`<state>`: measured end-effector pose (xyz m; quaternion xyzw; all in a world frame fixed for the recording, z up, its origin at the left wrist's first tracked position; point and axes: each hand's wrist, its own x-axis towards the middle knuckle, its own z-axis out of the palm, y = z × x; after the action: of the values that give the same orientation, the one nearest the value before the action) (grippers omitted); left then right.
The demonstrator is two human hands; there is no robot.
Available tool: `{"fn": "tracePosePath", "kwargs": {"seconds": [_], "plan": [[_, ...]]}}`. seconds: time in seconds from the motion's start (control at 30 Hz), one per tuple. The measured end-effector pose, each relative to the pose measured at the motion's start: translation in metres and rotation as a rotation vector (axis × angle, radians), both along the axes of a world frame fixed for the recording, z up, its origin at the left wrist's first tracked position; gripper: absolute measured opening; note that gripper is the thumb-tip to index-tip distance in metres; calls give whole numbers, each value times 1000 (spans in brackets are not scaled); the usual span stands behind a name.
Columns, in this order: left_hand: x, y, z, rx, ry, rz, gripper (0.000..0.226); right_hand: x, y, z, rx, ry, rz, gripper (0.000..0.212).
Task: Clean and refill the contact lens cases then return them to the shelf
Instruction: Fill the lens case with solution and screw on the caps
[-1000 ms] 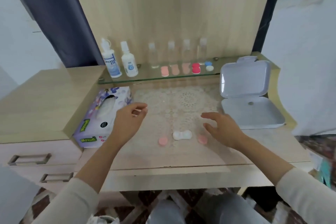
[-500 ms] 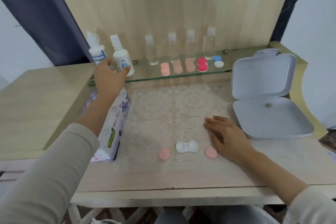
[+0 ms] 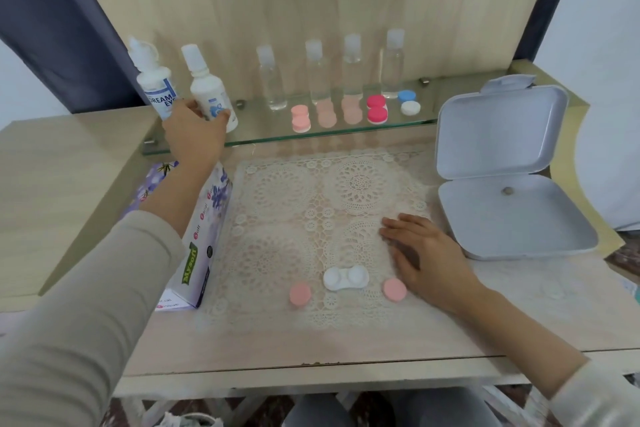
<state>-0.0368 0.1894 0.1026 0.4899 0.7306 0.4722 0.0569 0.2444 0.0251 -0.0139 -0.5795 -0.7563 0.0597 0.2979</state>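
Seemingly to refill the uncapped lens case [image 3: 345, 278] on the desk [image 3: 311, 350], the left hand [image 3: 194, 135] grasps a solution bottle [image 3: 207, 90] on the glass shelf [image 3: 346, 133], while the right hand [image 3: 426, 253] rests beside the case, fingers released.

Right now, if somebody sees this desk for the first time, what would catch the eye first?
The left hand up at the glass shelf, its fingers round the smaller white bottle, draws the eye first. Next comes the open white lens case at the front of the lace mat, a pink cap on each side, with the right hand flat beside it.
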Motion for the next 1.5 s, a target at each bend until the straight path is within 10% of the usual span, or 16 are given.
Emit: {"fn": "tracePosePath", "kwargs": {"seconds": [1.27, 1.5], "plan": [[60, -144, -76, -181, -221, -745, 48, -1, -2, 6, -123, 58, -1, 28], [50, -136, -35, -108, -231, -792, 44, -34, 3, 44, -149, 388, -40, 32]]}}
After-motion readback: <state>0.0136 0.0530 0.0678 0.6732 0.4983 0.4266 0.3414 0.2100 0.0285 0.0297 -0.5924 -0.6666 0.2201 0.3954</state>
